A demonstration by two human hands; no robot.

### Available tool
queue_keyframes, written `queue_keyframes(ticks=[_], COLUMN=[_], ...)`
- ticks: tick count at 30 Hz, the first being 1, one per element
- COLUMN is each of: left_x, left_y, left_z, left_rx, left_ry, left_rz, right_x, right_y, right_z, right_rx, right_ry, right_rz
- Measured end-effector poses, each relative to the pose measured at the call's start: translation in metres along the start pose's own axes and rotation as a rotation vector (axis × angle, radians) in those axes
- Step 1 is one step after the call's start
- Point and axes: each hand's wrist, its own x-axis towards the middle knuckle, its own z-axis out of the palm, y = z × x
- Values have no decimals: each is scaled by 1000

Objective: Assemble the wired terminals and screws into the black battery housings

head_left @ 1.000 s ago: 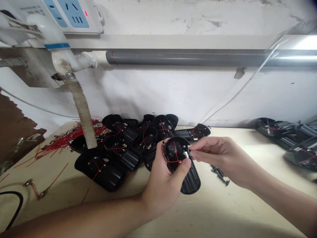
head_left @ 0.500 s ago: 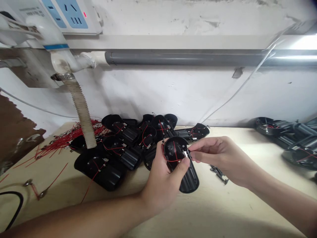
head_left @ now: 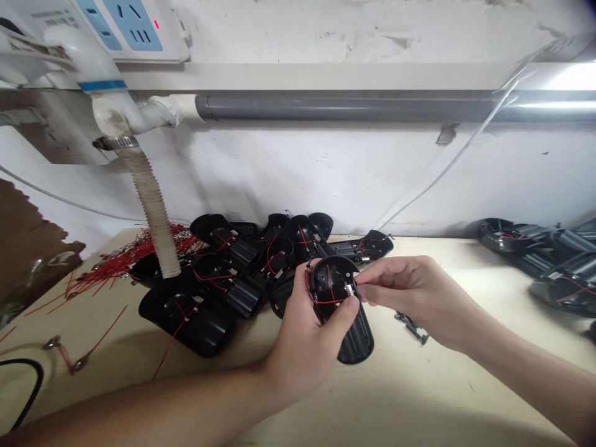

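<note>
My left hand [head_left: 310,332] is wrapped round a black plastic housing [head_left: 357,338], its thumb pressed on the face below a small metal contact. The housing has a rounded top, ribbed channels lower down and a thin red wire [head_left: 329,282] across it. At its right edge my right hand [head_left: 412,292] pinches thumb and forefinger together; whatever sits between the fingertips is too small to make out. Just below that hand, several small black parts [head_left: 412,327] lie on the table.
Similar black housings [head_left: 244,297] with red wires are heaped behind my hands, and more [head_left: 568,279] lie at the right. Loose red wires [head_left: 116,264] pile up at the left, near a ribbed hose [head_left: 156,211]. A wall with a grey pipe [head_left: 344,110] closes off the wooden table [head_left: 419,397].
Almost nothing differs. The view has shifted slightly, and both hands keep the same place on the black housing.
</note>
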Motion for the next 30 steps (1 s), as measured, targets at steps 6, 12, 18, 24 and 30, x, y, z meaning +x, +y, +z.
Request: queue_keyframes(ticks=[6,12,18,24,30], left_x=[-1,0,1,1,-2], left_y=[0,2,4,10,7], left_z=[0,-1,-3,-2,2], left_rx=[11,19,-2,-157,-169], left_ry=[-18,-18,9,-106,-160], left_rz=[6,-19,-50,-131,-169], right_x=[1,0,3,10,12], right_y=[-6,-7,-3,10,22], right_z=[-3,-7,-1,-8,-15], right_rx=[1,35,212,309,289], right_ry=[-37,-124,-232,-384,-522], right_rz=[39,60,71,112,118])
